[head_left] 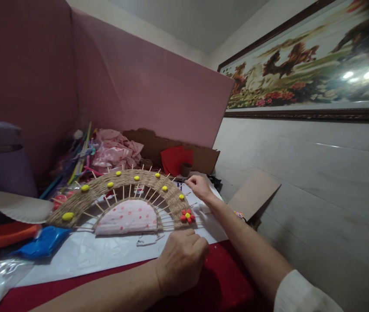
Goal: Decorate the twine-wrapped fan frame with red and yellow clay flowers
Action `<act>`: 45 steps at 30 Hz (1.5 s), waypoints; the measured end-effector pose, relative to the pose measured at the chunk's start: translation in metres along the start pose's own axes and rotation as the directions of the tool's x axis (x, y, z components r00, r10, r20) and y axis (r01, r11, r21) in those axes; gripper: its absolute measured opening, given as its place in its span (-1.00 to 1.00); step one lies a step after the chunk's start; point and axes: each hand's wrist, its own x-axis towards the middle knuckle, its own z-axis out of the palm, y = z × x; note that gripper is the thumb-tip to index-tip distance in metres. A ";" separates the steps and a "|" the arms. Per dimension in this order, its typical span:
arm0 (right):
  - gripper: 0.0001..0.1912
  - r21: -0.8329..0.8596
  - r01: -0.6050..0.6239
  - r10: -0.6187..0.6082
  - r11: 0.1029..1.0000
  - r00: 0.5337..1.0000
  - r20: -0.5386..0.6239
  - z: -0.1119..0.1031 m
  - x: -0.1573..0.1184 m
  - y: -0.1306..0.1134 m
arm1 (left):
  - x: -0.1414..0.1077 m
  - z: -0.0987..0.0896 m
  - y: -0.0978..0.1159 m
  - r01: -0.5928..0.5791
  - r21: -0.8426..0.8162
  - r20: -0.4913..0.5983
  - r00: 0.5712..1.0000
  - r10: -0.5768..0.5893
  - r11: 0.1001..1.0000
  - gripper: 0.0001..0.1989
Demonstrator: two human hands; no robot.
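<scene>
A half-round fan (95, 190) of twine woven over thin sticks lies on white paper. Its center is covered with white cloth (125, 216) with pinkish-red dots. Several yellow clay dots (136, 178) sit along the woven band, and a red flower (187, 216) with a yellow middle is at its right end. My left hand (182, 260) is closed in a fist just in front of that flower; whatever it may hold is hidden. Beyond the fan's right side, my right hand (199, 187) has its fingertips pinched together, and anything between them is too small to make out.
White paper (99, 253) covers part of the red table (223, 268). To the left lie a blue packet (44, 242), an orange packet (7, 237) and a pale paper plate (18, 207). Pink dotted cloth (115, 149), red paper (176, 159) and a small cup (186, 168) stand behind.
</scene>
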 end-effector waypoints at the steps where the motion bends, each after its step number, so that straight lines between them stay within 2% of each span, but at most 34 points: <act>1: -0.78 0.002 -0.013 0.013 1.000 0.999 -0.051 -0.004 0.003 0.002 | 0.000 0.000 0.000 0.012 -0.001 0.002 1.000 -0.012 1.000 -0.85; 4: -0.70 0.013 -0.049 0.051 0.999 0.976 -0.212 -0.022 0.011 0.010 | 0.000 0.001 0.000 0.050 -0.007 0.007 0.999 -0.050 0.999 -0.86; 8: -0.58 0.024 -0.113 0.113 0.993 0.914 -0.390 -0.052 0.021 0.019 | 0.000 0.001 -0.001 0.074 -0.007 0.008 0.997 -0.074 0.997 -0.85; 15: -0.54 -0.005 -0.268 0.210 0.963 0.766 -0.608 -0.118 0.036 0.037 | -0.002 0.004 0.000 0.067 0.010 -0.011 0.998 -0.067 0.998 -0.81; 17: -0.54 -0.012 -0.301 0.227 0.954 0.745 -0.627 -0.134 0.037 0.041 | -0.002 0.005 0.000 0.068 0.018 -0.018 0.998 -0.068 0.998 -0.80; 19: -0.58 -0.025 -0.296 0.228 0.955 0.786 -0.575 -0.141 0.034 0.044 | -0.002 0.006 -0.001 0.074 0.020 -0.023 0.997 -0.074 0.997 -0.80; 21: -0.69 -0.038 -0.253 0.212 0.967 0.875 -0.435 -0.134 0.028 0.043 | -0.001 0.006 -0.001 0.080 0.013 -0.020 0.997 -0.079 0.997 -0.80; 23: -0.78 -0.029 -0.190 0.179 0.981 0.958 -0.224 -0.115 0.019 0.040 | -0.001 0.005 -0.002 0.084 0.007 -0.012 0.996 -0.084 0.996 -0.80; 25: -0.80 -0.001 -0.140 0.140 0.990 0.990 -0.022 -0.089 0.009 0.036 | -0.001 0.005 -0.002 0.087 0.007 -0.004 0.996 -0.087 0.996 -0.79; 27: -0.81 0.029 -0.115 0.110 0.993 0.985 0.131 -0.065 0.001 0.031 | -0.002 0.004 -0.001 0.092 0.015 0.006 0.996 -0.092 0.996 -0.79; 30: -0.84 0.055 -0.122 0.102 0.991 0.954 0.284 -0.039 -0.008 0.027 | -0.002 0.005 -0.001 0.094 0.019 0.018 0.995 -0.095 0.995 -0.80; 33: -0.82 0.063 -0.155 0.121 0.986 0.921 0.369 -0.025 -0.012 0.026 | -0.001 0.005 -0.001 0.090 0.012 0.024 0.996 -0.091 0.996 -0.80; 35: -0.88 0.060 -0.183 0.147 0.981 0.916 0.373 -0.020 -0.011 0.028 | -0.001 0.005 0.000 0.086 0.004 0.022 0.996 -0.086 0.996 -0.79; 38: -0.86 0.051 -0.233 0.211 0.971 0.941 0.265 -0.023 -0.006 0.038 | -0.002 0.005 0.000 0.073 -0.004 0.004 0.997 -0.073 0.997 -0.79; 41: -0.83 0.037 -0.302 0.300 0.953 0.953 0.040 -0.044 0.004 0.055 | -0.002 0.006 -0.001 0.066 -0.007 -0.007 0.998 -0.066 0.998 -0.80; 43: -0.79 0.029 -0.360 0.360 0.933 0.920 -0.152 -0.068 0.013 0.070 | -0.002 0.006 -0.002 0.071 -0.007 -0.006 0.997 -0.071 0.997 -0.80; 45: -0.73 0.035 -0.402 0.386 0.915 0.849 -0.361 -0.096 0.020 0.085 | -0.002 0.007 -0.002 0.075 0.002 -0.009 0.997 -0.075 0.997 -0.80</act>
